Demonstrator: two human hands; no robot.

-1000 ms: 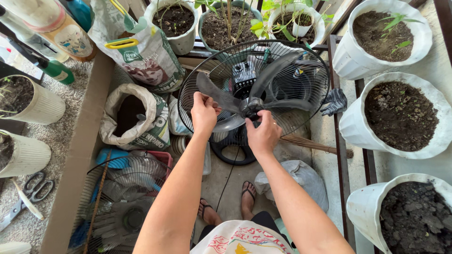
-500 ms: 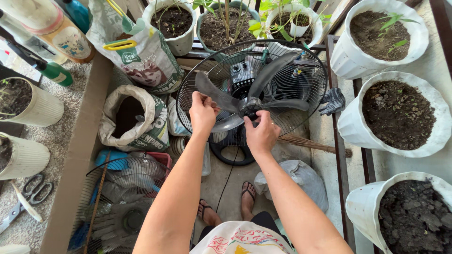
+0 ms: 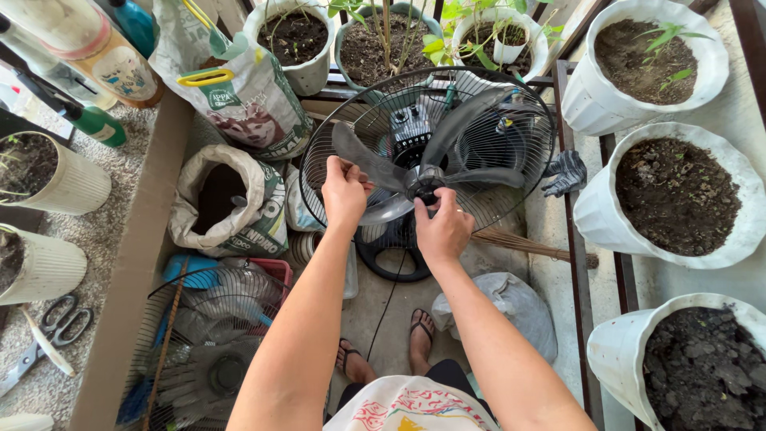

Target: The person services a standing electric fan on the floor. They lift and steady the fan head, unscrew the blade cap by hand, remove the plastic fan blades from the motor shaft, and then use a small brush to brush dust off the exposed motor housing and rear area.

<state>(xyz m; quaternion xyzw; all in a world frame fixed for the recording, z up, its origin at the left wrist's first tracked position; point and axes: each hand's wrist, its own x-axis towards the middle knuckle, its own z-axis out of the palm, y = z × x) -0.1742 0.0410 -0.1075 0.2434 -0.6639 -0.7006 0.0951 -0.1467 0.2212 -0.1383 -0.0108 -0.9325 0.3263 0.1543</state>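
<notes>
The left hand [image 3: 345,194] closes on 1 grey fan blade [image 3: 369,166] inside the rear grille [image 3: 511,203], steadying it best while the right hand [image 3: 441,229] pinches the hub cap [image 3: 424,187].

Home balcony garden, soil-filled white pots [image 3: 678,191], soil sacks [image 3: 227,199], metal railing [image 3: 570,239]

Head cam, steep downward, close.
</notes>
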